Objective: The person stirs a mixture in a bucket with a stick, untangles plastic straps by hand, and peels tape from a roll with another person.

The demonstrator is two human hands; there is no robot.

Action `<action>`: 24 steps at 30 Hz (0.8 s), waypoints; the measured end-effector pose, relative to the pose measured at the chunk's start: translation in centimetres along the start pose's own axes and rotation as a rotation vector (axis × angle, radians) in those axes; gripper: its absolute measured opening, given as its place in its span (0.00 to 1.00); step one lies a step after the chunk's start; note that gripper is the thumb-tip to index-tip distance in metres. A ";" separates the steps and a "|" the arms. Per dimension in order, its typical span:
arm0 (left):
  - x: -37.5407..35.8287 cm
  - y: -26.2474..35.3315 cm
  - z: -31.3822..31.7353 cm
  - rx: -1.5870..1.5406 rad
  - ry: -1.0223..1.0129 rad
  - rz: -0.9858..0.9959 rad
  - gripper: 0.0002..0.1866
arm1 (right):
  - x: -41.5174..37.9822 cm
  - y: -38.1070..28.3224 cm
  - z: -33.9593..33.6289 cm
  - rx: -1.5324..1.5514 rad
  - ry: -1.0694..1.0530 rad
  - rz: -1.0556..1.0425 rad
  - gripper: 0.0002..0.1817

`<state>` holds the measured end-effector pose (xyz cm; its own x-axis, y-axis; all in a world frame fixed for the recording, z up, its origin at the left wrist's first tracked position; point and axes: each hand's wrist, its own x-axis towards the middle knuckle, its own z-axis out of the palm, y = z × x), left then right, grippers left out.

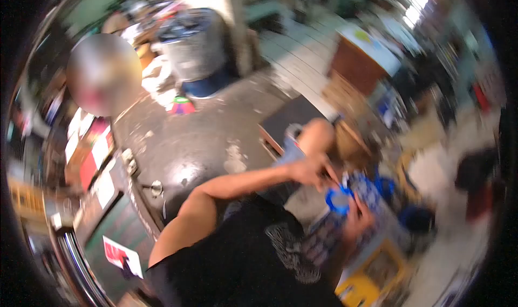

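A blue ring-shaped thing (pixel 339 200), blurred by motion, is between my two hands. My right hand (pixel 359 218) is closed on its near right edge, thumb and fingers pinched together. From the other side my left hand (pixel 313 172) reaches over with bent fingers. Its fingertips come close to the ring's upper edge. A thin dark thing seems to run from those fingers toward the ring, too smeared to name. Behind and below the ring lie more blue pieces (pixel 384 187) and a blue-and-white patterned surface (pixel 364 191).
A dark worn floor (pixel 216 129) spreads to the left, with a small multicoloured object (pixel 182 106) on it. Beyond stands a large metal drum (pixel 194 50). A yellow frame (pixel 377 269) lies below my right hand. A brown cabinet (pixel 359 61) stands farther back. Another person is at upper left.
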<state>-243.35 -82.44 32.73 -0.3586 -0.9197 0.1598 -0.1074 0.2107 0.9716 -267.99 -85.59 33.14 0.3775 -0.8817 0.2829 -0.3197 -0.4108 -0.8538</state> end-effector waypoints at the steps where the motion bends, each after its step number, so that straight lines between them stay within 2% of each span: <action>1: -0.2 0.9 0.0 -0.127 0.058 -0.163 0.19 | 0.1 1.6 0.8 0.114 0.070 -0.094 0.11; 2: 0.2 2.7 0.0 -0.044 0.069 -0.175 0.16 | 0.8 -0.7 0.5 0.081 0.048 -0.115 0.10; 3: 0.8 3.9 0.3 0.053 0.097 -0.182 0.14 | 0.9 0.0 0.7 0.146 0.045 -0.080 0.10; 7: 1.9 3.4 1.1 0.203 0.119 -0.005 0.14 | 1.4 0.9 1.5 0.273 0.064 -0.201 0.11; 9: 2.2 2.9 1.1 0.201 0.142 0.058 0.13 | 1.5 0.7 1.3 0.293 0.036 -0.179 0.12; 10: 2.2 5.6 0.8 0.108 0.085 -0.194 0.10 | 1.3 0.7 1.3 0.303 0.018 -0.166 0.12; 13: 2.2 5.2 0.3 -0.017 0.033 -0.267 0.10 | 1.1 0.7 1.2 0.345 -0.027 -0.110 0.13; 14: 2.1 4.3 0.4 -0.084 0.069 -0.222 0.09 | 1.1 0.6 1.2 0.351 -0.001 -0.113 0.13; 18: 2.4 3.9 1.0 -0.154 0.235 -0.262 0.08 | 1.4 0.3 1.0 0.328 0.072 -0.096 0.13; 22: 2.4 3.1 1.6 -0.107 0.358 -0.274 0.08 | 1.2 1.4 1.3 0.304 0.106 0.002 0.13; 24: 2.3 2.9 1.8 -0.061 0.414 -0.280 0.08 | 1.3 1.5 1.9 0.337 0.177 -0.051 0.13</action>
<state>-246.15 -83.40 35.60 0.0759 -0.9950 -0.0652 -0.0876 -0.0718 0.9936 -266.37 -86.94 31.38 0.2203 -0.9004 0.3751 0.0101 -0.3825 -0.9239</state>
